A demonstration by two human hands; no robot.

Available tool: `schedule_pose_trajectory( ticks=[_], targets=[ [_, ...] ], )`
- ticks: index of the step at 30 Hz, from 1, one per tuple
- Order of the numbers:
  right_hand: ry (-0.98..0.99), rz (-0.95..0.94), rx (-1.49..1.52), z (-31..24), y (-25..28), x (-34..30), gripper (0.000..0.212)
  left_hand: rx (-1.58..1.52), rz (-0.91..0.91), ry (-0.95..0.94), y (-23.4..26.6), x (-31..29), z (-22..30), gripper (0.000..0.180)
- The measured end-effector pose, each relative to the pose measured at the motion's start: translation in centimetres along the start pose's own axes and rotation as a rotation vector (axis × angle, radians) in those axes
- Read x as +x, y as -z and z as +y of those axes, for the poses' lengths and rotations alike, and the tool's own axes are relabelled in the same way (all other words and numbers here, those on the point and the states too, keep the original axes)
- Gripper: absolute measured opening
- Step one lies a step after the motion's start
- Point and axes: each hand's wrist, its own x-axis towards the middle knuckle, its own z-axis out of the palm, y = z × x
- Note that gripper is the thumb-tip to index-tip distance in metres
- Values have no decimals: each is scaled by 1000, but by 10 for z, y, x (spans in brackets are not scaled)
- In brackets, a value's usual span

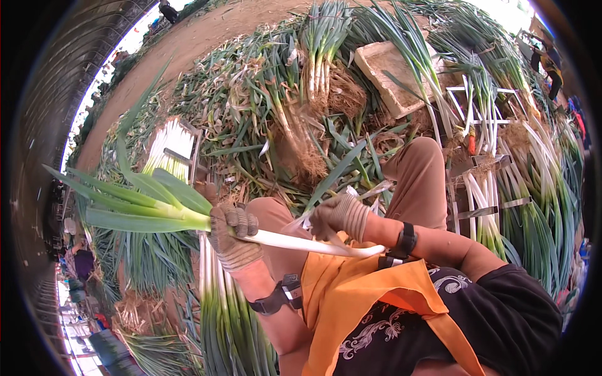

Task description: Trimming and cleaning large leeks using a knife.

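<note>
- The left hand [233, 237], gloved, has its fingers curled tight round a leek [188, 216] where green turns white — leaves fan out beyond the knuckles.
- The right hand [342, 216] pinches a thin strip of outer skin [370, 191] just above the white shaft, which runs on under its fingers.
- Risk, I'd judge: pulling too hard could tear into good layers, or the smooth shaft could slide from the left grip onto the heap of leeks [301, 113].
</note>
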Motion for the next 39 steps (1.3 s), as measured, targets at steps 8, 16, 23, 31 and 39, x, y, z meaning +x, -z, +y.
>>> schedule_pose_trajectory(
  ticks=[8,16,23,31,39],
  targets=[
    [58,-616,-495,-18,58,-11,24,68,71,-225,9,2,39,52],
    [13,-223,-1701,12,101,81,21,204,515,-351,-2,-7,16,47],
    [-99,3,-2026,51,186,99,18,413,558,-451,60,-50,87,35],
    [105,-243,-1908,4,70,158,25,259,592,-546,105,-139,177,27],
    [658,-616,-1636,-1,-167,240,27,259,630,-773,112,-185,165,37]
  ],
)
